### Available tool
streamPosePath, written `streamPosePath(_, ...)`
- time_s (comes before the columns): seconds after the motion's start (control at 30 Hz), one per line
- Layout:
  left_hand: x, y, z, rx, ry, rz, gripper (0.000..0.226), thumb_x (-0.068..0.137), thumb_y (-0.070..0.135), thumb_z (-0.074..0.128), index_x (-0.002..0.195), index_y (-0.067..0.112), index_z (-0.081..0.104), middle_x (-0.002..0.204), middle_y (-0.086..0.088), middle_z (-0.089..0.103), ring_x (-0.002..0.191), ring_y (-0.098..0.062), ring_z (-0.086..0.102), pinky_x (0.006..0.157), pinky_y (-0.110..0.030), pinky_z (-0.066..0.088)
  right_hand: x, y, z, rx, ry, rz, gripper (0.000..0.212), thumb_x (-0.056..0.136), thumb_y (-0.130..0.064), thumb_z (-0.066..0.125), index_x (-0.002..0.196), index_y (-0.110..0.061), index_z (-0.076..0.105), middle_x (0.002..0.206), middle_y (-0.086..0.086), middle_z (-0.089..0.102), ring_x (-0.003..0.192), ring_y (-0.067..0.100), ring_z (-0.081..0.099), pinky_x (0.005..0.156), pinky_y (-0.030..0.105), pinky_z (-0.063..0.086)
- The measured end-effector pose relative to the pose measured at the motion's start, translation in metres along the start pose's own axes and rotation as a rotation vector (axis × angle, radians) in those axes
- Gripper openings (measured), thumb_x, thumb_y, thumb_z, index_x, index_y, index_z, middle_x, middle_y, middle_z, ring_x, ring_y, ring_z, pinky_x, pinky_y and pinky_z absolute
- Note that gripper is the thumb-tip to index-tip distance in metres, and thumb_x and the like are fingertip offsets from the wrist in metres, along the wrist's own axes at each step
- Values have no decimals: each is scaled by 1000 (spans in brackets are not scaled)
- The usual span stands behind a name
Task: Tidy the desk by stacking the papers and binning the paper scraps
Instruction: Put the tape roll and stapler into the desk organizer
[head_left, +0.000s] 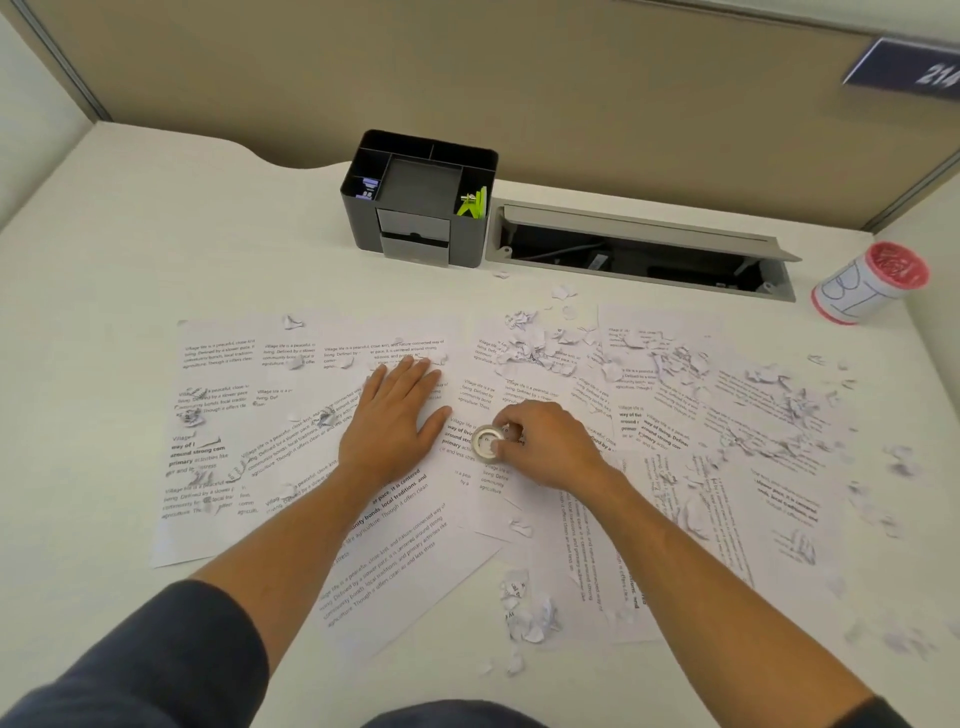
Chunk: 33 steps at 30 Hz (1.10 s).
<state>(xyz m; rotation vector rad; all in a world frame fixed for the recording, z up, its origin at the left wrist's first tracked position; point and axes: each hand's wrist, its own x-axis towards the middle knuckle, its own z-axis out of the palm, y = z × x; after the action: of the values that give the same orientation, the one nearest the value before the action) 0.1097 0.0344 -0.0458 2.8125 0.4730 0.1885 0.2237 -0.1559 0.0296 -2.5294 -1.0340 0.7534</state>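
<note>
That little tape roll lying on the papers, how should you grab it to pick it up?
Best to pinch the tape roll by its outer rim, from above. It lies flat on the papers, hole facing up, so only the top and the curved sides are free. The right hand already curls its fingers round the rim, while the left hand rests flat on the sheets.

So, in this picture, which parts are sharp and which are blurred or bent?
Head view: the left hand, right hand and tape roll are fairly sharp; scraps at the right edge and the blue sign smear; the wide lens bends the desk edges; light is soft and even.
</note>
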Motion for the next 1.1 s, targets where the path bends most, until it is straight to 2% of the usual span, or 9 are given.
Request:
streamPosePath(0.13, 0, -1, 1, 1, 3, -2, 62, 99, 56, 29, 149, 20, 37, 157, 3, 31, 149, -14, 16, 123, -39, 6, 5, -4, 6, -5, 45, 29, 10, 87, -26, 63, 97, -23, 64, 92, -6, 64, 81, 15, 59, 61, 28, 41)
streamPosePath(0.3, 0, -1, 2, -10, 10, 2, 60, 99, 54, 32, 149, 20, 37, 157, 2, 32, 149, -14, 17, 122, -40, 7, 14, -9, 9, -18, 32, 37, 4, 87, -19, 61, 90, -19, 61, 89, -2, 64, 80, 18, 61, 67, 35, 52)
streamPosePath(0.43, 1, -1, 2, -2, 10, 2, 59, 100, 53, 33, 149, 20, 36, 158, 3, 31, 149, -14, 16, 122, -39, 5, 22, -9, 7, -71, -17, 12, 11, 86, -17, 61, 97, -17, 63, 92, 1, 63, 82, 21, 60, 68, 34, 52)
streamPosePath(0.53, 0, -2, 3, -2, 1, 2, 61, 100, 54, 30, 149, 20, 36, 158, 3, 30, 149, -14, 15, 122, -40, 7, 28, -10, 5, -110, -33, -1, 8, 85, -15, 62, 91, -18, 67, 88, 0, 66, 78, 19, 62, 70, 36, 56)
streamPosePath(0.6, 1, -2, 3, -4, -4, 3, 61, 99, 54, 29, 150, 20, 35, 158, 3, 29, 149, -13, 14, 122, -41, 7, 32, -12, 0, -52, -18, 9, 7, 84, -17, 64, 88, -18, 70, 84, -1, 67, 76, 16, 63, 69, 35, 57)
streamPosePath(0.7, 1, -1, 2, -4, -3, 6, 61, 100, 54, 29, 150, 20, 35, 158, 3, 29, 149, -13, 13, 122, -41, 7, 44, -17, -19, 76, 69, 26, 6, 83, -18, 68, 88, -18, 72, 84, -4, 68, 76, 10, 63, 67, 27, 55)
streamPosePath(0.8, 1, -1, 1, -13, -2, 5, 61, 100, 54, 30, 150, 20, 35, 158, 2, 30, 149, -13, 14, 122, -41, 7, 63, -28, -41, 191, 166, 33, 5, 84, -17, 70, 88, -17, 73, 80, -8, 65, 74, 4, 59, 60, 14, 43)
streamPosePath(0.97, 2, -1, 0, 2, -22, 1, 63, 100, 56, 25, 151, 21, 33, 159, 3, 27, 150, -13, 11, 122, -42, 8, 115, -57, -78, 289, 319, 22, 8, 83, -14, 72, 90, -12, 76, 88, -1, 68, 78, 9, 60, 61, 16, 43)
streamPosePath(1.1, 2, 0, 0, -10, -28, -4, 63, 100, 56, 24, 151, 20, 32, 160, 3, 26, 150, -12, 10, 122, -42, 8, 163, -84, -111, 306, 393, -7, 8, 83, -10, 69, 86, -10, 76, 82, 1, 68, 68, 8, 59, 55, 13, 42)
